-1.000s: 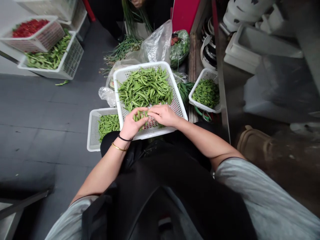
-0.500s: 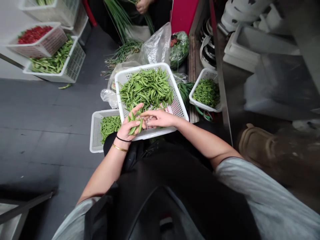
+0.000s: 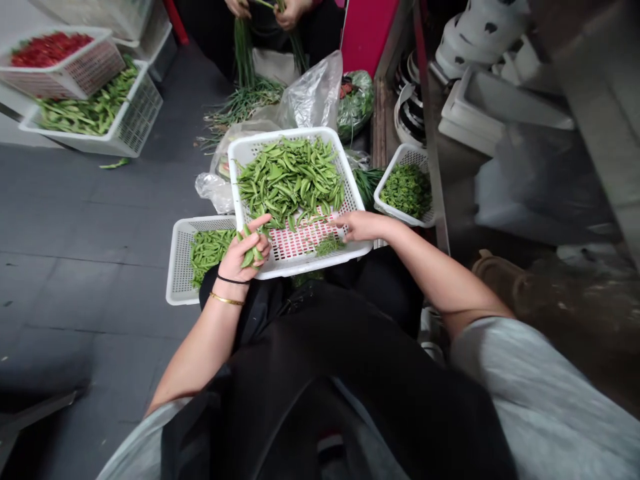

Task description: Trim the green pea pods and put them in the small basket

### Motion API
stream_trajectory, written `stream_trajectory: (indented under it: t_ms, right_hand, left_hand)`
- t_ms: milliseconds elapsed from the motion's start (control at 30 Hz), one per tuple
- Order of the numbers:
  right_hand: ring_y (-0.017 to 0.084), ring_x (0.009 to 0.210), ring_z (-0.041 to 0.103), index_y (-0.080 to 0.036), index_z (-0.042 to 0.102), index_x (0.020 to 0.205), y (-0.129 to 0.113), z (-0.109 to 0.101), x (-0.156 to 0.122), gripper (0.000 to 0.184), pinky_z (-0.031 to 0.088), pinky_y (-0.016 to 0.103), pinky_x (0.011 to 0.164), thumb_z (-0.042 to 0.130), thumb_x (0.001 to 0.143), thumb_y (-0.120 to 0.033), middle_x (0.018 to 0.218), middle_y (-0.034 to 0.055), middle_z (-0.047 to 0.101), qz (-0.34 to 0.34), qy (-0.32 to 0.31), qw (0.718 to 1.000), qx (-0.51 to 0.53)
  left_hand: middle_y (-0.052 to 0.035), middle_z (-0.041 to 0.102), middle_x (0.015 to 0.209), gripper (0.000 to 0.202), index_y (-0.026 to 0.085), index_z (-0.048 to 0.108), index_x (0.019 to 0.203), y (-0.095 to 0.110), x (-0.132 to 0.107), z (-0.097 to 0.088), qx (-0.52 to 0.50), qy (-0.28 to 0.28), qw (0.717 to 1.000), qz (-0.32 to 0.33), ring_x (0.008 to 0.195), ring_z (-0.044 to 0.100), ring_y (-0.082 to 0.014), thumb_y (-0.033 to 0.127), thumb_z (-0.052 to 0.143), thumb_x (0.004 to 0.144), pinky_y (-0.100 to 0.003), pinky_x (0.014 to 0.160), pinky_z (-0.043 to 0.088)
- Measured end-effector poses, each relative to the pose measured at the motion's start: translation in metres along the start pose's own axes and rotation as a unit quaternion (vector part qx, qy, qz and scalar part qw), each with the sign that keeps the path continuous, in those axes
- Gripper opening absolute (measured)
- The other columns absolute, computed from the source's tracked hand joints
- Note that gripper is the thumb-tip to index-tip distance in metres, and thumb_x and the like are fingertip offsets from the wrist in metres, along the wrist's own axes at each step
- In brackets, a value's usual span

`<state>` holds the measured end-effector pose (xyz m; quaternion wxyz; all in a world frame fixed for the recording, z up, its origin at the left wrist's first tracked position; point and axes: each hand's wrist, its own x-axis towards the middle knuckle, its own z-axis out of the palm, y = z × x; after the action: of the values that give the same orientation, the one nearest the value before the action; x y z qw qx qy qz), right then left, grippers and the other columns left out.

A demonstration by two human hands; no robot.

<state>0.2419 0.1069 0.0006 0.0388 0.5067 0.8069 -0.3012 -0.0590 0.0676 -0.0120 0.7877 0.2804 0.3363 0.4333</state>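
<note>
Several snap pea pods [image 3: 249, 247] are gathered in my left hand [image 3: 239, 259], its fingers curled around them and one finger stretched out over the basket's near left side. My right hand [image 3: 364, 227] is above the near right part of the white basket [image 3: 357, 200], fingers apart, with nothing visible in them. Below its fingertips lies a small heap of thin green trimmings [image 3: 329, 245]. A large pile of snap peas [image 3: 293, 177] fills the far part of the basket, which rests by my knees.
To the left stands a lower basket [image 3: 176, 267] of green pods. A basket of leafy greens [image 3: 406, 190] is at right, beside a metal edge [image 3: 440, 200]. Across from me, a person's hands [image 3: 287, 13] hold long green stalks. Stacked crates [image 3: 120, 127] stand at far left.
My hands have moved apart: the left, still holding pods, went left, and the right went right over the trimmings. The other person's second hand has come into view.
</note>
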Motion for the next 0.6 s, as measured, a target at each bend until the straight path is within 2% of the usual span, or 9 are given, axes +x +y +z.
stream_trajectory:
  t_ms: [67,133,200,300,400,500,600]
  right_hand:
    - [0.023,0.093,0.065,-0.016,0.07,0.105,0.002,0.008,0.02,0.028,0.049,0.03,0.082,0.06,0.08,-0.021,0.1,0.0122,0.071,0.055,-0.032,0.988,-0.14]
    - [0.027,0.097,0.065,-0.011,0.07,0.1,-0.001,0.02,0.047,0.026,0.049,0.033,0.082,0.052,0.083,-0.017,0.102,0.0184,0.07,0.095,-0.015,0.972,-0.216]
    - [0.028,0.096,0.066,-0.008,0.07,0.1,-0.004,0.033,0.072,0.027,0.049,0.032,0.081,0.051,0.082,-0.012,0.102,0.0215,0.069,0.101,-0.018,0.967,-0.231]
    - [0.027,0.095,0.067,-0.006,0.07,0.099,-0.003,0.048,0.096,0.027,0.05,0.031,0.079,0.051,0.079,-0.009,0.101,0.0223,0.07,0.095,-0.036,0.969,-0.225]
    - [0.028,0.098,0.066,-0.005,0.069,0.101,0.004,0.053,0.098,0.028,0.05,0.031,0.08,0.052,0.08,-0.012,0.102,0.0229,0.069,0.096,-0.037,0.97,-0.222]
    - [0.028,0.103,0.064,-0.006,0.066,0.107,0.009,0.048,0.087,0.031,0.049,0.031,0.084,0.05,0.084,-0.018,0.106,0.0226,0.068,0.096,-0.03,0.972,-0.214]
    - [0.026,0.108,0.061,-0.009,0.064,0.113,0.01,0.044,0.08,0.034,0.047,0.031,0.086,0.043,0.089,-0.021,0.112,0.0204,0.066,0.094,-0.024,0.975,-0.2]
  left_hand:
    - [0.0057,0.044,0.047,0.049,0.014,0.064,0.109,-0.003,0.002,0.002,-0.003,0.023,1.0,-0.003,0.042,0.044,-0.0071,0.025,0.076,0.063,-0.013,0.032,0.026]
    - [0.0059,0.042,0.045,0.035,0.012,0.067,0.094,-0.005,0.004,0.005,0.012,0.033,0.999,-0.025,0.041,0.042,-0.007,0.024,0.077,0.062,-0.014,0.031,0.027]
    - [0.0055,0.04,0.043,0.02,0.012,0.064,0.073,-0.006,0.005,0.007,0.024,0.036,0.998,-0.042,0.039,0.041,-0.007,0.023,0.077,0.062,-0.014,0.029,0.025]
    - [0.004,0.041,0.042,0.029,0.014,0.051,0.054,-0.005,0.004,0.007,0.042,0.042,0.997,-0.04,0.043,0.047,-0.0089,0.023,0.077,0.061,-0.014,0.03,0.027]
    - [0.0027,0.046,0.042,0.026,0.013,0.055,0.059,-0.007,0.003,0.006,0.062,0.062,0.996,-0.032,0.048,0.053,-0.0116,0.024,0.079,0.06,-0.015,0.032,0.03]
    - [0.0017,0.052,0.043,0.027,0.012,0.061,0.071,-0.013,0.006,0.007,0.095,0.089,0.991,-0.042,0.04,0.049,-0.01,0.026,0.08,0.059,-0.017,0.031,0.029]
    - [0.0006,0.057,0.045,0.03,0.012,0.059,0.072,-0.021,0.012,0.014,0.099,0.098,0.988,-0.062,0.035,0.046,-0.0088,0.027,0.081,0.057,-0.017,0.03,0.028]
